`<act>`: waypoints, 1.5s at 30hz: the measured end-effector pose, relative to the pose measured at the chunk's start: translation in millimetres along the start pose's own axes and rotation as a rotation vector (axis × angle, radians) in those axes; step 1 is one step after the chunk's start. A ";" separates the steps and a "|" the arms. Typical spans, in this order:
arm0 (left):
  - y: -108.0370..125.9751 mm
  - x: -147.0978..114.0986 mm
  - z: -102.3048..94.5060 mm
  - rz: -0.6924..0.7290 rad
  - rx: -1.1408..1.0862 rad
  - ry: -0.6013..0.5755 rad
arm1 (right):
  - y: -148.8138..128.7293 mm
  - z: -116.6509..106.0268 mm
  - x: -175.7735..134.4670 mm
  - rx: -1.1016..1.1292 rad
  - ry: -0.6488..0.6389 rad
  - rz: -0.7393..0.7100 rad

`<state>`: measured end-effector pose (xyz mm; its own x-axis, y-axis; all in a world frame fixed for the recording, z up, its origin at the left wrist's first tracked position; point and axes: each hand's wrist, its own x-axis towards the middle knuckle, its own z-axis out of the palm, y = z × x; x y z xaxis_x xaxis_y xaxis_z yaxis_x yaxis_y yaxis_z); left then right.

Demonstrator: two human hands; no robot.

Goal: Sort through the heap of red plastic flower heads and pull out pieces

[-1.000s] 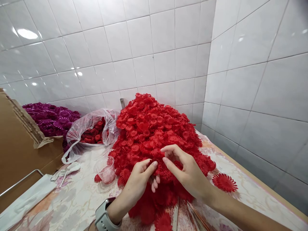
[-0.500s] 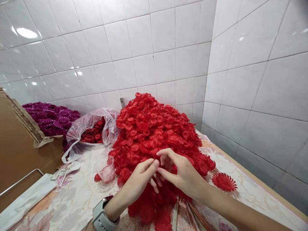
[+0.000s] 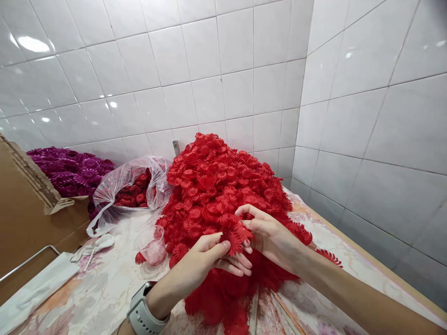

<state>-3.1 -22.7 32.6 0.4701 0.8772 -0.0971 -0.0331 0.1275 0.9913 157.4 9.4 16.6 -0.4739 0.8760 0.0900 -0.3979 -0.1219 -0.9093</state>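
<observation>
A red fringed artificial flower (image 3: 233, 243) is held up in front of a large heap of similar red flowers (image 3: 216, 186). My left hand (image 3: 213, 256) grips its left and lower side, thumb on top and fingers beneath. On the flower's right edge, my right hand (image 3: 270, 235) pinches with thumb and fingers; the exact contact is partly hidden. More red flowers (image 3: 213, 298) lie below my hands, reaching toward the near side of the table.
Left of the heap are a clear plastic cup (image 3: 153, 246), a plastic bag (image 3: 104, 193) of dark red pieces, purple flowers (image 3: 77, 170) and a cardboard box (image 3: 45, 232). Thin sticks (image 3: 279, 309) lie in front. Tiled walls (image 3: 240, 42) stand behind and at right.
The flower between my hands now shows plainly, where my fingers met before with little visible. My right hand has shifted slightly up and right, and my left fingers have spread beneath the flower.
</observation>
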 end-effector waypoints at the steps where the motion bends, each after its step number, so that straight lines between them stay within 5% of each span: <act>1: -0.2 0.0 -0.2 0.004 -0.028 -0.008 | 0.9 0.4 0.0 0.028 0.000 0.003; 10: -6.8 2.5 -3.3 0.038 -0.177 -0.108 | 7.6 6.3 -0.1 0.168 0.075 0.036; 14: -6.2 2.3 -8.7 0.045 -0.221 -0.077 | -1.0 -2.1 2.1 0.080 0.112 -0.067; 16: -4.9 2.9 -11.0 0.045 -0.224 -0.007 | -8.2 -9.7 3.2 -0.202 0.170 -0.159; 22: -5.7 9.9 -15.4 0.083 -0.154 0.175 | -11.9 -26.0 5.5 -1.529 0.296 -0.420; 28: -15.0 15.6 -19.1 0.049 -0.021 0.252 | -0.6 -31.6 10.7 -1.921 0.391 -0.445; 32: -15.2 13.6 -14.3 0.029 0.092 0.240 | -4.6 -25.7 7.6 -1.858 0.398 -0.635; 35: -15.2 12.4 -10.9 0.037 0.218 0.271 | -8.4 -9.8 -2.0 -1.483 0.267 -0.725; 40: -19.3 12.2 -10.7 0.072 0.350 0.246 | -1.4 11.5 -12.9 -0.964 -0.043 -0.434; 45: -18.2 8.2 -10.4 0.112 0.368 0.101 | 6.8 7.1 -7.7 -0.890 -0.037 -0.321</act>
<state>-7.8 -13.0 12.9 0.3916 0.9198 0.0230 0.2482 -0.1297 0.9600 152.8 -1.4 12.6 -0.4765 0.7885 0.3888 0.2245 0.5367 -0.8134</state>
